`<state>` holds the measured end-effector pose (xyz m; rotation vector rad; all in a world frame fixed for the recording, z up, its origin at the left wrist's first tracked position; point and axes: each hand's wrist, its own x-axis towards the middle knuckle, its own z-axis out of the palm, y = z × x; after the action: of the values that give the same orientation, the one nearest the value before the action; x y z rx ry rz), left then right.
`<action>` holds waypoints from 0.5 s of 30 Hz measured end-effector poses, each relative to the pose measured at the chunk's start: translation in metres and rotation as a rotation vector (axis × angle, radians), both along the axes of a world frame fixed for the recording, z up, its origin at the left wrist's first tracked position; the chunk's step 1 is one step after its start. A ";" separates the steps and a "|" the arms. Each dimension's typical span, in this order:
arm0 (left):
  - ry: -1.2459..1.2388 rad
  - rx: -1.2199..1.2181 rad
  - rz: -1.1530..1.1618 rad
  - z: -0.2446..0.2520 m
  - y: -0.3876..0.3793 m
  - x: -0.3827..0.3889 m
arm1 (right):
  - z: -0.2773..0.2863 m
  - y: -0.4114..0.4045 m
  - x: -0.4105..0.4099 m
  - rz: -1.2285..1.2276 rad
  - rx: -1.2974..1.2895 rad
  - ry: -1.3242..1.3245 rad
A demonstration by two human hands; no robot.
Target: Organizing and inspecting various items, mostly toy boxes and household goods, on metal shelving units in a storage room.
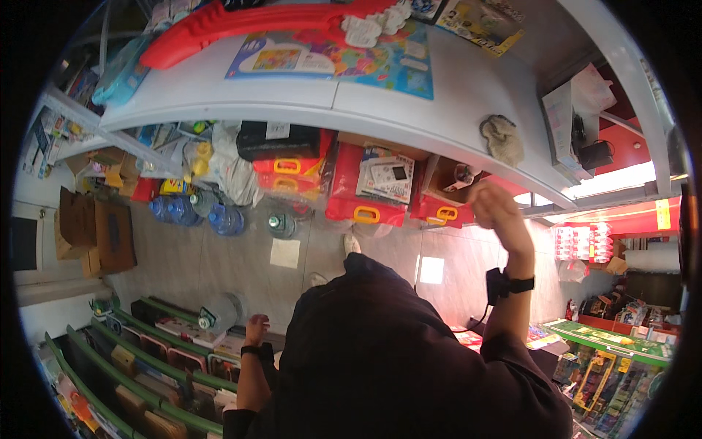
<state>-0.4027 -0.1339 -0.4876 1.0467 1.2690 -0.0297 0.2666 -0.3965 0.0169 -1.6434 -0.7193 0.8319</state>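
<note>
My right hand [494, 205] is raised at the front edge of a white shelf [466, 104], its fingers curled in; no object shows in it. On the shelf just beyond it lies a crumpled grey-beige cloth [502, 140], apart from the hand. My left hand [256, 330] hangs low at my side with its fingers apart and nothing in them. Near it, a clear large water bottle [227, 311] with a green-and-white cap lies by the green-railed rack [181, 373]. A colourful map sheet [378, 63] and a long red plastic piece [247, 24] rest on the shelf.
Under the shelf are red boxes with yellow handles [366, 214], a white plastic bag [236, 164] and blue water bottles [225, 220]. Open cardboard boxes [107, 236] stand at the left. Packed drink bottles [582, 243] and a green-topped display case [611, 340] are on the right.
</note>
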 end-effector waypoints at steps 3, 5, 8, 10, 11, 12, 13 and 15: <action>0.021 0.016 0.019 -0.003 -0.023 -0.002 | -0.085 0.009 -0.005 0.100 -0.136 0.032; -0.045 -0.032 0.070 -0.024 -0.040 -0.028 | -0.148 0.009 0.002 0.083 -0.276 0.002; -0.053 -0.104 0.120 -0.029 -0.082 -0.056 | -0.211 0.034 0.005 0.121 -0.308 -0.077; -0.069 -0.144 0.161 -0.039 -0.110 -0.078 | -0.264 0.048 0.014 0.089 -0.310 -0.082; -0.074 -0.151 0.168 -0.034 -0.119 -0.074 | -0.289 0.051 0.024 0.026 -0.310 -0.101; -0.026 -0.176 0.191 -0.016 -0.128 -0.067 | -0.312 0.057 0.038 0.034 -0.313 -0.106; 0.018 -0.205 0.213 -0.010 -0.136 -0.058 | -0.333 0.063 0.057 -0.019 -0.510 -0.133; -0.040 -0.161 0.220 -0.015 -0.153 -0.076 | -0.373 0.064 0.079 -0.057 -0.702 -0.142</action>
<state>-0.4787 -0.2872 -0.5021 0.7631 1.3166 0.0559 0.3461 -0.3326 -0.3564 -2.3547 -0.4932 0.9996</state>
